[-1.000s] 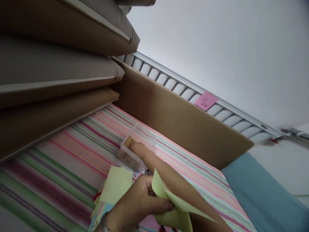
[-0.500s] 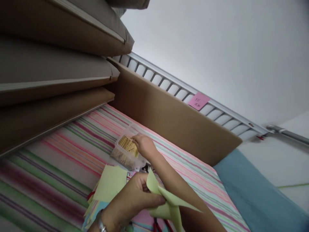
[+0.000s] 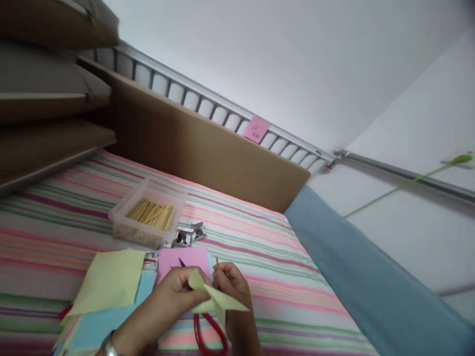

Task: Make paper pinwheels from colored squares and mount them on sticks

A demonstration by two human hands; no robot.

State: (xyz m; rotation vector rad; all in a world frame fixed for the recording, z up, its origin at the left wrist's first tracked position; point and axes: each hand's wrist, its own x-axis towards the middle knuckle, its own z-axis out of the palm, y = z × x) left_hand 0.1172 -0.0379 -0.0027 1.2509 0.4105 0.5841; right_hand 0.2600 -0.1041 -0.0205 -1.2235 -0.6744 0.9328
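My left hand (image 3: pixel 181 294), with a metal band at its wrist, pinches a pale yellow paper (image 3: pixel 228 302) whose flaps stick out like a pinwheel. Close beside it, my right hand (image 3: pixel 235 287) is closed with a short thin wooden stick (image 3: pixel 217 262) upright between thumb and fingers; part of this hand is behind the paper. Below the hands lie scissors with red handles (image 3: pixel 198 332), their dark blades partly hidden by my left hand. A clear plastic box (image 3: pixel 124 228) of wooden sticks (image 3: pixel 154 213) stands beyond my hands, to the left.
Yellow sheets (image 3: pixel 111 277) and blue sheets (image 3: pixel 100 326) lie stacked at left, with pink paper (image 3: pixel 185 257) beside them. Two small open boxes (image 3: pixel 182 237) hold metal bits. A brown board (image 3: pixel 208 148) borders the striped cloth (image 3: pixel 274 277); folded cushions (image 3: pixel 44 143) are piled at left.
My right hand has left the stick box and come back near my left hand, now with a stick in it. The view has swung right; my left hand still holds the yellow paper.
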